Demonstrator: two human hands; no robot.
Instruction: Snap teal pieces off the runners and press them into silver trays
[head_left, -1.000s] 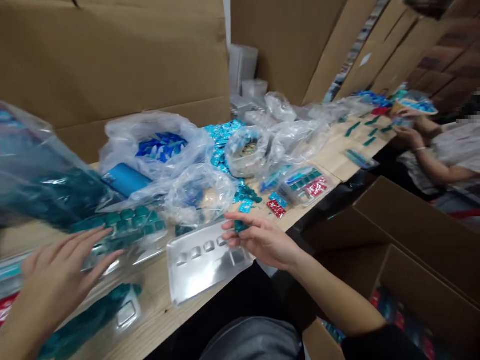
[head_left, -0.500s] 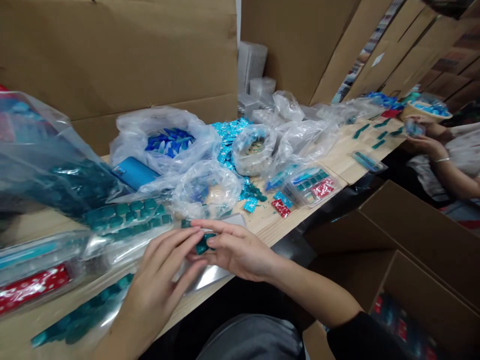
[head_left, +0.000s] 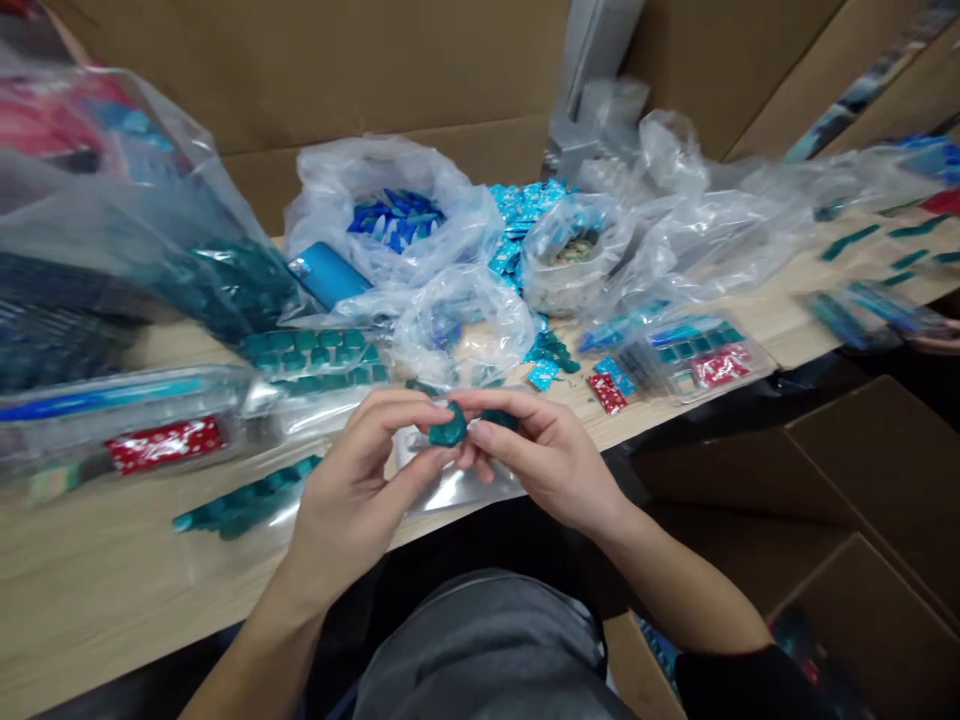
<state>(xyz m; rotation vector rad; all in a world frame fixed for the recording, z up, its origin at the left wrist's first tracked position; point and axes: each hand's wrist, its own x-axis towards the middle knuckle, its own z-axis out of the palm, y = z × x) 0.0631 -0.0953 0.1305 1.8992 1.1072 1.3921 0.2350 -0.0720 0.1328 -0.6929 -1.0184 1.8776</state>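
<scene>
- Two bare hands, bent inward: left hand, right hand, both closed in a fingertip grip
- One teal foil piece, pinched between them
- One clear blister tray, just beneath the hands

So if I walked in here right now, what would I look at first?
You'd probably look first at the middle, where the left hand and right hand pinch a chunky teal piece. Behind them on the wooden table, a clear plastic bag bulges around shiny blue packets. To its right lie loose turquoise foil packets.
</scene>
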